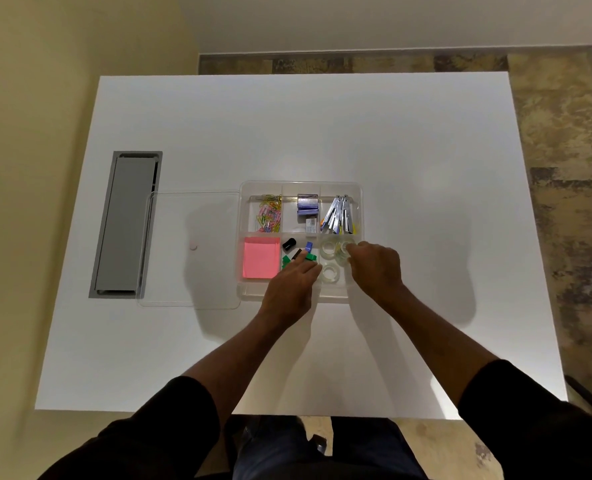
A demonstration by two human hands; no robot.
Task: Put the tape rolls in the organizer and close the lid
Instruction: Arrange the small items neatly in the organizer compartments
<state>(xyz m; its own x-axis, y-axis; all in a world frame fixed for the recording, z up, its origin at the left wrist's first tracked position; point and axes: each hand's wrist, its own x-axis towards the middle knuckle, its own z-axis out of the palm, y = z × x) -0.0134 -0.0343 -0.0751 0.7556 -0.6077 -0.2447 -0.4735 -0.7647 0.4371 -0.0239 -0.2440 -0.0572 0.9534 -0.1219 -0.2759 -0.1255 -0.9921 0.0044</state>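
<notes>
Tape rolls, small clear plastic rings, lie in the near right compartment of the clear plastic six-compartment organizer (pixel 359 188): one clear tape roll (pixel 329 248) at the compartment's far left, another (pixel 329 272) nearer the person, and a third (pixel 343 250) under the right hand's fingertips. No brand, label or writing on the rolls can be read; they are too small and glassy.

The right hand (pixel 377 268) reaches in from the near right, palm down, fingers curled and pinched on the third roll at the compartment's right side; its grip is closed on that roll. The left hand (pixel 291 285) lies palm down over the organizer's near edge, fingers stretched into the near middle compartment among small green, blue and black clips (pixel 300 253); whether its grip is closed on anything I cannot tell. Both forearms are bare, with dark sleeves pushed up near the elbows.

In the other compartments sit a pink sticky-note pad (pixel 261 257), a heap of coloured paper clips (pixel 270 213), a small blue-and-silver box of staples (pixel 307 207) whose print is unreadable, and a bundle of silver metal clips (pixel 338 216).

The clear flat lid (pixel 190 251) lies open just left of the organizer, touching it, on the white surface (pixel 426 168). Further left, a grey rectangular cable hatch (pixel 125 225) is set into the surface.
</notes>
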